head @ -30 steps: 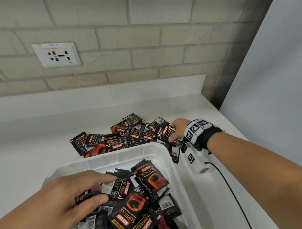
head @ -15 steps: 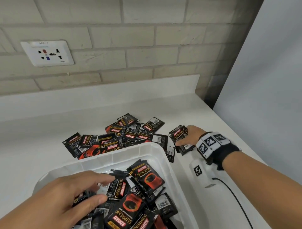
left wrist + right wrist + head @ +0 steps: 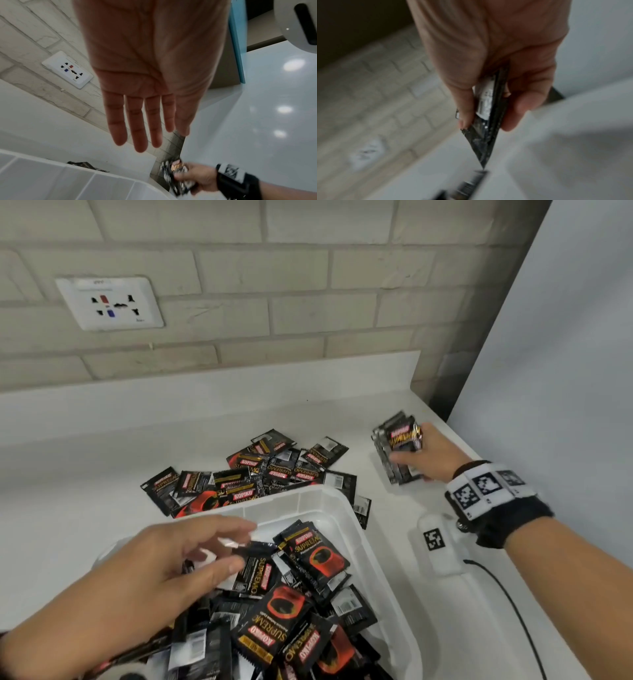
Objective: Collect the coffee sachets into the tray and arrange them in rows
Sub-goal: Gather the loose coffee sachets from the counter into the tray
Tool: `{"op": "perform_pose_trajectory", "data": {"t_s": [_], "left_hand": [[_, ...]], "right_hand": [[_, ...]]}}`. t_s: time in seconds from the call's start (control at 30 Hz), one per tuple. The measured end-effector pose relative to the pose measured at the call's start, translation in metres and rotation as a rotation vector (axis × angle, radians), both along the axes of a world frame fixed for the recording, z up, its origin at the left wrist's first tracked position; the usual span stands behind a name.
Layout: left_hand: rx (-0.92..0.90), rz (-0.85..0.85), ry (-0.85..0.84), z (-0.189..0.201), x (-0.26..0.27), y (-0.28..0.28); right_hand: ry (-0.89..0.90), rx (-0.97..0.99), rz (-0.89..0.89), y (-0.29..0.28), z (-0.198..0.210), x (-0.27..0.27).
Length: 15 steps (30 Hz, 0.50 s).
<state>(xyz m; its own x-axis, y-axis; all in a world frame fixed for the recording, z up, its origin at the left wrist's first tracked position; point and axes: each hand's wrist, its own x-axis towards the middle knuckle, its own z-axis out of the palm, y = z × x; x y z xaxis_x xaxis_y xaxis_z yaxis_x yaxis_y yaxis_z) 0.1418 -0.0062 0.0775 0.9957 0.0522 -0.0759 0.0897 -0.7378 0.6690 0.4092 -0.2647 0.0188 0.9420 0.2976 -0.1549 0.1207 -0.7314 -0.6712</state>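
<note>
Right hand [image 3: 432, 457] has lifted its clutched sachets [image 3: 397, 451] off the pile; left hand [image 3: 178, 559] stays spread.

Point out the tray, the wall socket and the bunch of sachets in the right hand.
tray [image 3: 371, 546], head view, right wall of the rim.
wall socket [image 3: 110, 303], head view, middle of the white plate.
bunch of sachets [image 3: 400, 440], head view, front sachet's printed face.

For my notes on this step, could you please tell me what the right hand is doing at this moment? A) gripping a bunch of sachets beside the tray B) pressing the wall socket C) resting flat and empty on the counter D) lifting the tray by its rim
A: the right hand grips a bunch of sachets over the counter, to the right of the white tray.
</note>
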Motion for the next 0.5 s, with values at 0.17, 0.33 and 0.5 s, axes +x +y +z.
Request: {"op": "perform_pose_trajectory", "data": {"t_s": [0.17,0.33,0.5], "left_hand": [[-0.079,-0.055,-0.02,0.006,0.004,-0.01],[-0.062,-0.081,-0.017,0.002,-0.003,-0.015],[-0.032,-0.074,-0.009,-0.003,-0.015,-0.011]], "right_hand": [[-0.026,0.037,0.5,0.018,0.068,-0.102],[-0.228,-0.34,0.952,0.031,0.053,-0.18],[-0.426,-0.482,1.086,0.031,0.013,-0.202]]}}
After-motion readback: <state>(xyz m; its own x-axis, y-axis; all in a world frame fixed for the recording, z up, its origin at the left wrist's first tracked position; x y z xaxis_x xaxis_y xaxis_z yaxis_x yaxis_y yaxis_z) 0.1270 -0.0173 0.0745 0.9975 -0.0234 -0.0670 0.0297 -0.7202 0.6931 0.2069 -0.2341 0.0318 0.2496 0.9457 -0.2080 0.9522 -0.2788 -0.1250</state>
